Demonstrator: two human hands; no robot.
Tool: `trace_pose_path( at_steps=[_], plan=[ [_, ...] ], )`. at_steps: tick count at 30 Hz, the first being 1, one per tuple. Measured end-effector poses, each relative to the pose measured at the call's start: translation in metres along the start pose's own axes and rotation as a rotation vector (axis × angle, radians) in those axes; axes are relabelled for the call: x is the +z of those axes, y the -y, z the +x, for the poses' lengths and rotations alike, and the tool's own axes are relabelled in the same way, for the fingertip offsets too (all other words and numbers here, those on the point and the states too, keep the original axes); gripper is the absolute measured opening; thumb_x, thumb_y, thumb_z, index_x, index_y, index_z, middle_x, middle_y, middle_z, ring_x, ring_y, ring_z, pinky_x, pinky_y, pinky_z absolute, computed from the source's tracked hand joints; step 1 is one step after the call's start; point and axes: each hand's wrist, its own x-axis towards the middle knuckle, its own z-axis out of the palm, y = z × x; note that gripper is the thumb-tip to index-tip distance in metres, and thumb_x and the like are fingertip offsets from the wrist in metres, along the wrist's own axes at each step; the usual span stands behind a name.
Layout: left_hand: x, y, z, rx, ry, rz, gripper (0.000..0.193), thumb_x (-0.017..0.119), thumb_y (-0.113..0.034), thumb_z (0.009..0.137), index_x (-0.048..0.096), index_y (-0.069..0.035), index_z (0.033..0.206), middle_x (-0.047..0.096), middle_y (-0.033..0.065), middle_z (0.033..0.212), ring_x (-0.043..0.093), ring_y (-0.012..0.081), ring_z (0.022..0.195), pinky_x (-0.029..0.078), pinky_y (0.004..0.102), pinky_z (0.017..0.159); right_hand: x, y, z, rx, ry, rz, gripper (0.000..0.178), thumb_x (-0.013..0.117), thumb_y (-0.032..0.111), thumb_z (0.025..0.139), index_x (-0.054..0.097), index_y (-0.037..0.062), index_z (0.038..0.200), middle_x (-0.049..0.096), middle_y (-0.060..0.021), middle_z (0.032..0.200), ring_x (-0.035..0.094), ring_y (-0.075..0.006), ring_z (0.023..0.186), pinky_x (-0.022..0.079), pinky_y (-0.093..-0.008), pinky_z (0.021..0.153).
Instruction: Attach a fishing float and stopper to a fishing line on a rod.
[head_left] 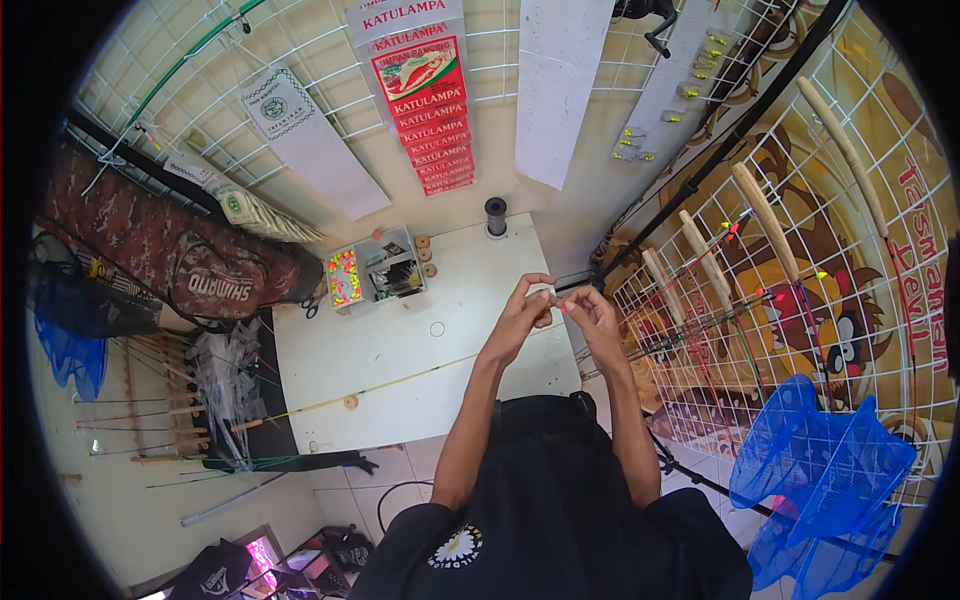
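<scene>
Both hands are raised close together over the right part of the white table [400, 350]. My left hand [522, 318] is closed in a pinch, its index finger arched; what sits between its fingertips is too small to name. Facing it, my right hand [597, 322] is also closed, with a tiny bright red-pink piece [564, 309] at its fingertips. The fingertips of the two hands nearly meet. A thin yellow rod [385, 378] lies slantwise across the table, its right part passing beneath my left arm.
At the back left of the table stands a divided box [372, 300] of colourful small floats, with cork rings [427, 254] beside it. A dark spool [495, 217] stands at the back edge. Wire racks with rods flank the right, near blue nets [820, 480]. A camouflage bag [190, 240] hangs left.
</scene>
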Motion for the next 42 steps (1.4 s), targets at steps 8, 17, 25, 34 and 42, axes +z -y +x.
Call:
trace_pose_path(
  at_steps=[8,17,25,34,42],
  plan=[
    [0.000,0.003,-0.002,0.119,-0.022,-0.158,0.023,0.051,-0.024,0.100,0.048,-0.006,0.115,0.052,0.0010,0.083,0.045,0.0110,0.078,0.037,0.0263,0.075,-0.004,-0.006,0.000,0.034,0.023,-0.079,0.010,0.061,0.012,0.092,0.055,0.0037,0.093,0.058,-0.0005,0.088,0.053,-0.0069,0.085,0.042,-0.0226,0.080],
    [-0.001,-0.009,-0.004,0.086,-0.021,0.098,0.032,0.058,-0.028,0.097,0.050,-0.005,0.118,0.052,-0.0003,0.079,0.046,0.0107,0.078,0.038,0.0270,0.077,-0.003,-0.005,0.000,-0.008,0.053,-0.019,0.010,0.059,0.011,0.093,0.054,0.0031,0.096,0.061,-0.0017,0.088,0.054,-0.0071,0.084,0.042,-0.0231,0.079],
    [-0.005,-0.008,-0.005,0.118,0.008,0.023,0.039,0.068,-0.018,0.090,0.049,-0.006,0.122,0.055,0.0016,0.084,0.051,0.0118,0.081,0.042,0.0302,0.083,0.000,0.009,-0.005,0.105,0.036,0.197,0.008,0.058,0.009,0.090,0.051,0.0071,0.089,0.058,0.0001,0.085,0.047,-0.0054,0.076,0.036,-0.0221,0.072],
    [-0.005,-0.008,-0.002,0.150,-0.091,-0.002,0.037,0.070,-0.009,0.085,0.052,-0.005,0.117,0.061,0.0050,0.088,0.060,0.0146,0.088,0.046,0.0323,0.088,0.005,0.011,-0.004,0.123,0.066,0.236,0.007,0.057,0.011,0.090,0.051,0.0087,0.089,0.056,0.0021,0.084,0.041,-0.0044,0.074,0.033,-0.0215,0.071],
    [-0.005,-0.005,0.002,0.203,-0.155,-0.048,0.027,0.067,-0.008,0.088,0.055,0.000,0.110,0.059,0.0066,0.089,0.062,0.0156,0.086,0.050,0.0301,0.082,0.004,-0.002,0.003,0.071,0.027,0.082,0.007,0.057,0.012,0.093,0.053,0.0060,0.095,0.058,-0.0013,0.088,0.052,-0.0082,0.086,0.039,-0.0248,0.085]
  ],
)
